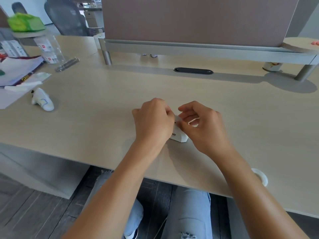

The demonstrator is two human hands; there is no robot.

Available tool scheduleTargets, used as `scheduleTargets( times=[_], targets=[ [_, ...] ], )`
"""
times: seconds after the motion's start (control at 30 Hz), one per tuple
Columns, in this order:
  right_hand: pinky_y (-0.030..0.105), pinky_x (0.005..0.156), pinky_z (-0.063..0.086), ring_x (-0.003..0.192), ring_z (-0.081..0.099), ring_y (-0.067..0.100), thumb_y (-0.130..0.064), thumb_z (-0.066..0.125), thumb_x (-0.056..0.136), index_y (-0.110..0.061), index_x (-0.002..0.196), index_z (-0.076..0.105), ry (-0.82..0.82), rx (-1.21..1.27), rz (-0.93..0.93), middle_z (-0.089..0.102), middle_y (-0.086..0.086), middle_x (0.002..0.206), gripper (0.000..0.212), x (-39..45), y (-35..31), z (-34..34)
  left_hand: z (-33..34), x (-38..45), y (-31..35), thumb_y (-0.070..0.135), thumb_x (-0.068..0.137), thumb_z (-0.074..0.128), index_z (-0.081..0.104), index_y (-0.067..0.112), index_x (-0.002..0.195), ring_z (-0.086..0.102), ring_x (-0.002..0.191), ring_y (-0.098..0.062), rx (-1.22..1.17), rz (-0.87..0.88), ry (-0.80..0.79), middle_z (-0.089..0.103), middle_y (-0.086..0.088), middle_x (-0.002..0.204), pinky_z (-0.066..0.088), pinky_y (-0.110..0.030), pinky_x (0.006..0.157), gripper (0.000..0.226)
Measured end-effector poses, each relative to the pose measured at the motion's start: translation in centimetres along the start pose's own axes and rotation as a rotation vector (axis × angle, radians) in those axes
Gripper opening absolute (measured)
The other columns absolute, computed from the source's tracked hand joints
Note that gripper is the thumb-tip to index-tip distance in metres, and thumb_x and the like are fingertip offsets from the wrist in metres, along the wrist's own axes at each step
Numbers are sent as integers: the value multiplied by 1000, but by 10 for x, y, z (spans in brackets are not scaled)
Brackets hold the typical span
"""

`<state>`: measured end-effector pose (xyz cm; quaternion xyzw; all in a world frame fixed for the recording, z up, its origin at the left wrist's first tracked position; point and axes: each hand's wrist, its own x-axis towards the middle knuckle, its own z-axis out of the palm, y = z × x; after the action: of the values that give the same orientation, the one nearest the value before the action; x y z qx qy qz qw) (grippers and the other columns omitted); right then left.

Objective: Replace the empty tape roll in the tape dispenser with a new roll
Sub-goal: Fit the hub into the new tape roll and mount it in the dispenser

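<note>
One white tape dispenser [179, 135] sits mid-worktop [96, 104]. Your left hand [152, 121] curls closed over its left side; your right hand [202, 125] pinches its top, fingers bent. One tape roll [261, 176] lies near the dispenser's right, by your forearm.

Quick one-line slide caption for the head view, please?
Both hands, left hand and right hand, work on a small white plastic tape dispenser on the pale wooden desk.

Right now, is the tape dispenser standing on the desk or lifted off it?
Standing: the white tape dispenser rests on the desk, with the left hand and right hand closed around its top.
</note>
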<state>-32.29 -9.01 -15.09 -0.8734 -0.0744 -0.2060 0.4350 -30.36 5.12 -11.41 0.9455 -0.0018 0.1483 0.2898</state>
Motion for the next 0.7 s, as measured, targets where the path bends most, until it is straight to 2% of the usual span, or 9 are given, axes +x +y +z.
scheduleTargets(
  times=[0.1, 0.27, 0.43, 0.53, 0.7],
  targets=[
    [33, 80, 59, 82, 70, 11, -12, 80, 85, -18, 113, 74, -12, -81, -19, 75, -8, 91, 30, 4, -4, 3, 0, 3, -3, 16, 95, 54, 71, 20, 89, 65, 91, -27, 54, 72, -51, 74, 1, 88, 43, -39, 87, 19],
    [42, 80, 59, 84, 71, 17, -15, 80, 83, -19, 112, 74, -31, -147, -7, 74, -8, 91, 30, 12, -11, 4, -2, 10, -6, 14, 99, 50, 66, 15, 99, 65, 91, -30, 26, 148, -90, 74, -3, 91, 44, -40, 86, 16],
    [38, 84, 56, 92, 68, 17, -24, 82, 83, -20, 112, 76, -45, -257, 51, 75, -4, 101, 30, 18, -17, 5, -8, 24, -23, 13, 99, 49, 67, 11, 98, 61, 101, -33, -33, 158, -127, 70, -9, 104, 51, -46, 88, 18],
    [37, 83, 54, 93, 67, 17, -31, 83, 83, -20, 109, 77, -50, -301, 71, 73, -3, 102, 28, 19, -23, 8, -10, 34, -38, 10, 97, 50, 69, 9, 97, 61, 103, -33, -98, 115, -118, 67, -13, 109, 50, -43, 88, 19],
    [37, 85, 54, 96, 67, 16, -34, 83, 83, -23, 105, 77, -78, -381, 120, 71, -4, 100, 26, 21, -31, 15, -11, 42, -55, 9, 97, 48, 67, 9, 98, 66, 91, -30, -229, 11, -161, 67, -2, 93, 50, -34, 76, 19]
  ],
)
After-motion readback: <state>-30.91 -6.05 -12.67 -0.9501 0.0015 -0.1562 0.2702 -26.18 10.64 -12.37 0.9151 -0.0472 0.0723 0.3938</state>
